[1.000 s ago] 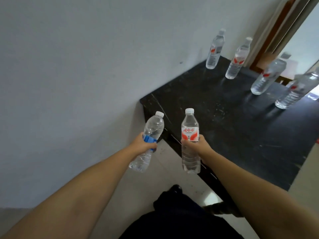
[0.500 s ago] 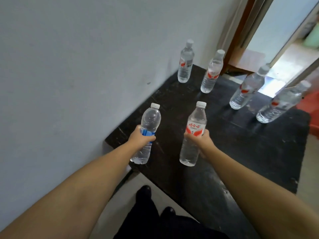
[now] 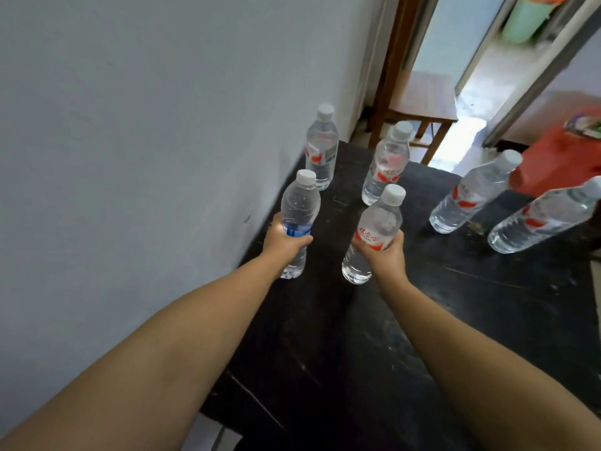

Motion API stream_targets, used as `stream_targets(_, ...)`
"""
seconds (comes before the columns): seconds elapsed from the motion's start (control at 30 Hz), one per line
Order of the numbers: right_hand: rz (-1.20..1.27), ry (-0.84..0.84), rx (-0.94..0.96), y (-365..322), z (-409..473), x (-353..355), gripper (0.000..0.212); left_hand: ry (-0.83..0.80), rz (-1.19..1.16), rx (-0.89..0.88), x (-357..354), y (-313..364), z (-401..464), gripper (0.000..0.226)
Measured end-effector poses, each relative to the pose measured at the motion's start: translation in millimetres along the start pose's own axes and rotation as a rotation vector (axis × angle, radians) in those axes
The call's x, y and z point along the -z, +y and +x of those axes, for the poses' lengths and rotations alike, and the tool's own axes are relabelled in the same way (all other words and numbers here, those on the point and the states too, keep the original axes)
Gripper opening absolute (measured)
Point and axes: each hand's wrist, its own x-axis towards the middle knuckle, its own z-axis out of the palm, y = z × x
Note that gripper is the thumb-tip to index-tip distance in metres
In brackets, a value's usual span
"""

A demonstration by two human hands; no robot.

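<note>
My left hand (image 3: 283, 243) grips a clear water bottle with a blue label (image 3: 298, 209) around its middle, upright, close to the wall. My right hand (image 3: 385, 257) grips a clear water bottle with a red label (image 3: 377, 222), tilted slightly left at its base. Both bottles have white caps and hang over the black table (image 3: 487, 304). I cannot tell whether their bases touch the tabletop.
Several more red-labelled water bottles stand in a row at the table's far side, the nearest ones at the wall (image 3: 321, 148) and beside it (image 3: 387, 164). A white wall (image 3: 130, 157) runs along the left. A wooden stool (image 3: 422, 102) and a red object (image 3: 559, 157) lie beyond.
Both hands have carried their bottles forward from the table's near edge to over the tabletop, closer to the row of standing bottles. The view has moved forward too.
</note>
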Motion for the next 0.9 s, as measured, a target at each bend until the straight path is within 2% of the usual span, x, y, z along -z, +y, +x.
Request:
stream_targets(0.27, -0.080, 0.149, 0.096, 1, 24, -20, 0.076, -0.008, -0.018, -0.095, -11, 6, 60, 0.060)
stream_targets(0.57, -0.136, 0.138, 0.090, 6, 25, -18, 0.082, -0.012, -0.040, -0.193, -13, -18, 51, 0.066)
stream_targets(0.73, -0.142, 0.069, 0.023, 4, 23, -14, 0.083, -0.059, 0.031, -0.129, -10, -13, 55, 0.070)
stream_targets(0.8, -0.130, 0.011, -0.061, 5, 18, -10, 0.081, -0.065, 0.036, -0.092, -8, -14, 51, 0.071)
stream_targets(0.9, -0.176, -0.061, -0.227, 19, 10, 1, 0.089, -0.070, 0.146, 0.072, -3, -28, 35, 0.086)
